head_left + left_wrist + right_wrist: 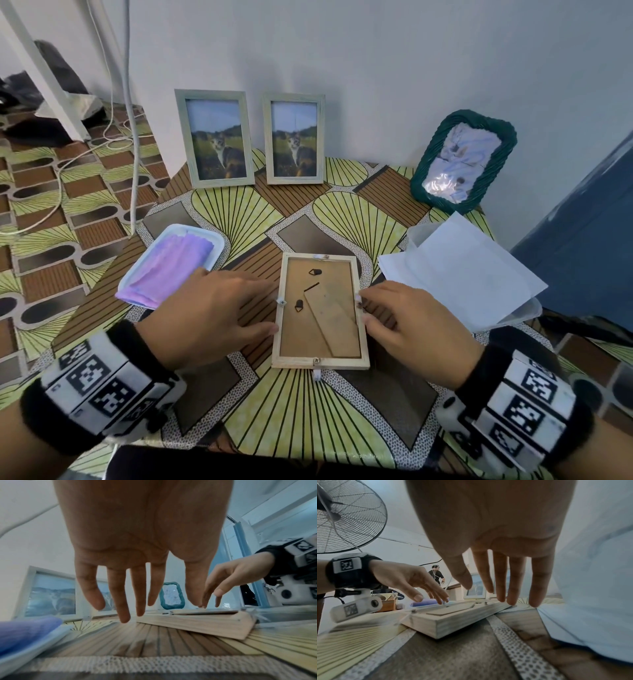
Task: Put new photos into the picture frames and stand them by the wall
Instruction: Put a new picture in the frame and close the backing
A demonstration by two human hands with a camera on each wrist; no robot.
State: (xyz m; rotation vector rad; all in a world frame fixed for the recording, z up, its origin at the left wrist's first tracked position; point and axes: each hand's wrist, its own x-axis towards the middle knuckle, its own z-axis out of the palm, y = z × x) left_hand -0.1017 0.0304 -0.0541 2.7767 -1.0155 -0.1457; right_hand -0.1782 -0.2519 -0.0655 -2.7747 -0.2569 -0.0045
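A pale wooden picture frame [320,361] lies face down in the middle of the table, brown backing board and folded stand upward. My left hand [219,315] reaches its left edge with straight fingers [123,609], fingertips at the rim. My right hand [407,322] meets the right edge the same way, fingers [513,588] extended over the frame [447,620]. Neither hand holds anything. Two matching frames [215,138] [294,138] with a cat photo stand against the wall behind.
A white tray with a purple cloth [171,270] sits left of the frame. White paper sheets on a clear container [462,270] lie to the right. A green woven basket [464,159] leans on the wall at back right. Cables trail over the floor at left.
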